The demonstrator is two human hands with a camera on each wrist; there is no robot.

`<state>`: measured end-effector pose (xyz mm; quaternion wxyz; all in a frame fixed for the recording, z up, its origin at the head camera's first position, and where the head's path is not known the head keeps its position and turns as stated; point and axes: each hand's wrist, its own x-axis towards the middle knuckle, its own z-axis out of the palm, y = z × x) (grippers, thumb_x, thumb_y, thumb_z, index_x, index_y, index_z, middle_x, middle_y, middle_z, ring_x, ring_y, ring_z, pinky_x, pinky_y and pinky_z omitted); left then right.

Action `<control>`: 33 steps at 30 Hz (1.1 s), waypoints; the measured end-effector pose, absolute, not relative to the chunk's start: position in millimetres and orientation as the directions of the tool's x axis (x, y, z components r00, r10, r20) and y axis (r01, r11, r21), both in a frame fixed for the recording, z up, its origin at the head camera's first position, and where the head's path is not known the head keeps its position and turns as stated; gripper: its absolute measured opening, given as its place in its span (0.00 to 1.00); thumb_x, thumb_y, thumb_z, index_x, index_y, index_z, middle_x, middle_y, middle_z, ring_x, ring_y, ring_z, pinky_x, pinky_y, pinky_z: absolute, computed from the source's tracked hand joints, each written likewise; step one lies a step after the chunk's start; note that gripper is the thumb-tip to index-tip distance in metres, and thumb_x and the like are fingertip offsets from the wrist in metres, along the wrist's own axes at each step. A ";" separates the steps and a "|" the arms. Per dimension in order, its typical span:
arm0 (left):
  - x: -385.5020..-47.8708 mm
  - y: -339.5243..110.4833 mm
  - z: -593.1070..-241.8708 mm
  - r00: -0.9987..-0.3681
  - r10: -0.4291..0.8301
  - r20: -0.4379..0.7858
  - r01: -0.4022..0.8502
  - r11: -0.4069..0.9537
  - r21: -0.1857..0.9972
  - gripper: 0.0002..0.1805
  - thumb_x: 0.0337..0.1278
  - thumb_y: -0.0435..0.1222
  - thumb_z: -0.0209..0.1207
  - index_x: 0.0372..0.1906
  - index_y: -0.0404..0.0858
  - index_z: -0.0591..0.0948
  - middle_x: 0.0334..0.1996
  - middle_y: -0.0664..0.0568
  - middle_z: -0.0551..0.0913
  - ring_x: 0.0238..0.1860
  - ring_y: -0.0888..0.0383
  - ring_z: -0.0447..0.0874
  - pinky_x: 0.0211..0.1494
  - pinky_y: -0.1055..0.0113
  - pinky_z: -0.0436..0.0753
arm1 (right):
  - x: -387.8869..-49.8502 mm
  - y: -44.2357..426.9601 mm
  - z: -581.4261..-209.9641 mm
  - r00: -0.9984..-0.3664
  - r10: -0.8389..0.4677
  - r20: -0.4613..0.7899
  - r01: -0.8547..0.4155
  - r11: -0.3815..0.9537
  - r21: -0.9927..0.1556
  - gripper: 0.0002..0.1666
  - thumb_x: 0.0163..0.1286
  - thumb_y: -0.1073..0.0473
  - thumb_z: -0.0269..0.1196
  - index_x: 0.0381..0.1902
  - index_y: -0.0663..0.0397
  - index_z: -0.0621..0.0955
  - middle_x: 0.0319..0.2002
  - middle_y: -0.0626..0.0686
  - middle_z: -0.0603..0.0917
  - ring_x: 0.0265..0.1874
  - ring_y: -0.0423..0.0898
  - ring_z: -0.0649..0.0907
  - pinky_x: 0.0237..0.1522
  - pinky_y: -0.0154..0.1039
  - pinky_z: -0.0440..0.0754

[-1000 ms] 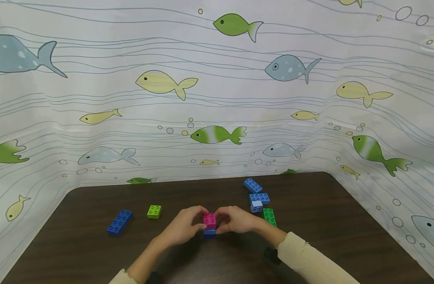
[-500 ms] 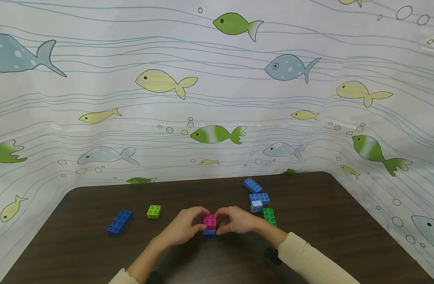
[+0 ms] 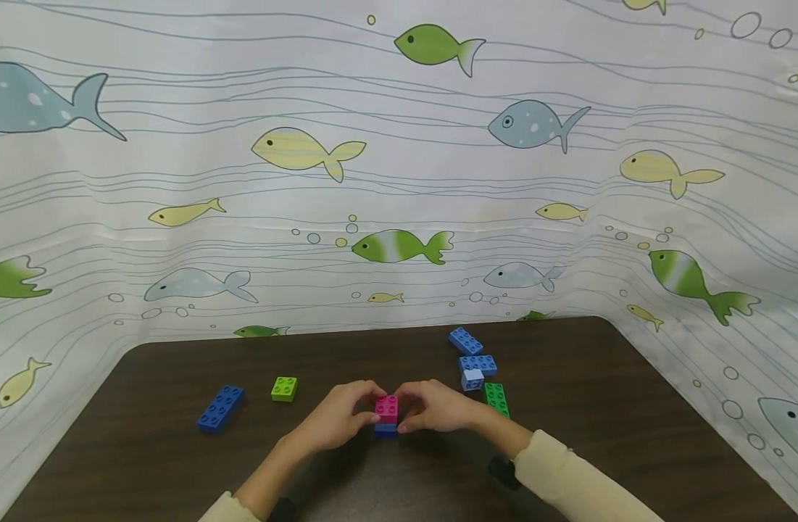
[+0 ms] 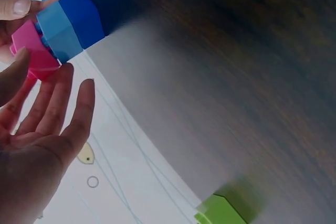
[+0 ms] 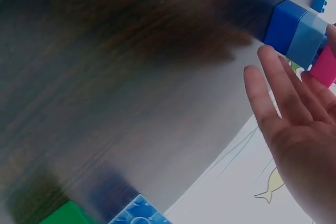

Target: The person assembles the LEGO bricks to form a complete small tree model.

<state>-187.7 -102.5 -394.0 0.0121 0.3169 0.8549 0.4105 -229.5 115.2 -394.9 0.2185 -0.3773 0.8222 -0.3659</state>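
Observation:
A pink brick (image 3: 386, 408) tops a stack near the middle of the table. Studs of the lighter blue brick (image 4: 59, 34) beneath it show in a narrow gap in the left wrist view. Lowest is a dark blue brick (image 4: 84, 18), standing on the table. My left hand (image 3: 336, 417) pinches the pink brick from the left, thumb in front and index finger behind. From the other side my right hand (image 3: 434, 406) holds it between thumb and index finger, the thumb low beside the stack. Its remaining fingers extend loosely in the right wrist view.
On the dark table (image 3: 177, 464), a blue brick (image 3: 220, 408) and a lime brick (image 3: 284, 389) lie left. To the right are a green brick (image 3: 496, 399), a pale blue brick (image 3: 472, 380) and two blue bricks (image 3: 465, 340). A fish-patterned sheet (image 3: 399, 181) hangs behind.
The pink brick sits very slightly lower and nearer in the head view than a second ago. Both hands keep their hold almost unmoved.

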 end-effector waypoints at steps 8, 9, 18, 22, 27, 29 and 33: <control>-189.2 -101.8 -396.0 -0.801 0.550 0.238 0.529 0.463 0.711 0.10 0.51 0.28 0.61 0.41 0.35 0.77 0.38 0.47 0.80 0.42 0.50 0.79 0.43 0.55 0.78 | -225.0 111.4 -388.8 -0.631 -0.776 0.018 -0.562 0.441 -0.700 0.16 0.61 0.57 0.64 0.45 0.58 0.76 0.40 0.52 0.83 0.38 0.38 0.81 0.41 0.30 0.77; -189.3 -101.7 -396.2 -0.800 0.550 0.239 0.530 0.462 0.711 0.10 0.51 0.28 0.61 0.41 0.35 0.77 0.38 0.47 0.81 0.42 0.50 0.79 0.43 0.56 0.78 | -224.5 111.0 -387.9 -0.635 -0.772 0.019 -0.564 0.447 -0.694 0.16 0.61 0.57 0.63 0.45 0.57 0.76 0.40 0.52 0.83 0.38 0.38 0.81 0.41 0.31 0.77; -189.1 -102.1 -397.0 -0.798 0.550 0.246 0.536 0.461 0.707 0.10 0.51 0.27 0.61 0.40 0.35 0.77 0.39 0.46 0.81 0.43 0.49 0.80 0.44 0.56 0.78 | -222.3 107.4 -382.4 -0.637 -0.771 0.014 -0.564 0.453 -0.691 0.12 0.61 0.59 0.63 0.41 0.57 0.76 0.36 0.50 0.82 0.33 0.37 0.80 0.39 0.28 0.76; -188.5 -101.2 -397.1 -0.809 0.536 0.241 0.523 0.469 0.712 0.10 0.51 0.28 0.61 0.40 0.35 0.77 0.39 0.47 0.80 0.43 0.49 0.79 0.44 0.56 0.78 | -223.8 106.4 -380.7 -0.640 -0.769 0.009 -0.566 0.463 -0.682 0.12 0.61 0.59 0.64 0.41 0.57 0.77 0.36 0.49 0.82 0.33 0.35 0.79 0.39 0.28 0.76; -188.6 -99.9 -397.9 -0.830 0.508 0.230 0.494 0.479 0.725 0.11 0.50 0.29 0.63 0.40 0.34 0.77 0.39 0.47 0.80 0.42 0.49 0.80 0.41 0.58 0.80 | -227.1 106.2 -380.8 -0.656 -0.754 -0.006 -0.550 0.484 -0.681 0.11 0.60 0.61 0.64 0.41 0.56 0.78 0.37 0.49 0.82 0.36 0.36 0.80 0.41 0.28 0.76; -189.4 -99.6 -398.8 -0.835 0.499 0.232 0.489 0.479 0.730 0.11 0.49 0.29 0.63 0.39 0.34 0.77 0.38 0.47 0.80 0.42 0.49 0.80 0.40 0.58 0.80 | -228.2 106.4 -381.5 -0.660 -0.752 -0.012 -0.540 0.485 -0.688 0.11 0.60 0.62 0.64 0.42 0.56 0.78 0.38 0.49 0.82 0.38 0.38 0.81 0.41 0.28 0.76; -191.3 -99.8 -400.7 -0.840 0.487 0.238 0.483 0.474 0.736 0.11 0.49 0.31 0.64 0.39 0.35 0.78 0.38 0.47 0.81 0.41 0.49 0.80 0.40 0.59 0.80 | -230.2 106.8 -383.5 -0.666 -0.746 -0.022 -0.522 0.486 -0.701 0.11 0.60 0.62 0.64 0.41 0.55 0.78 0.38 0.48 0.82 0.39 0.39 0.81 0.41 0.29 0.77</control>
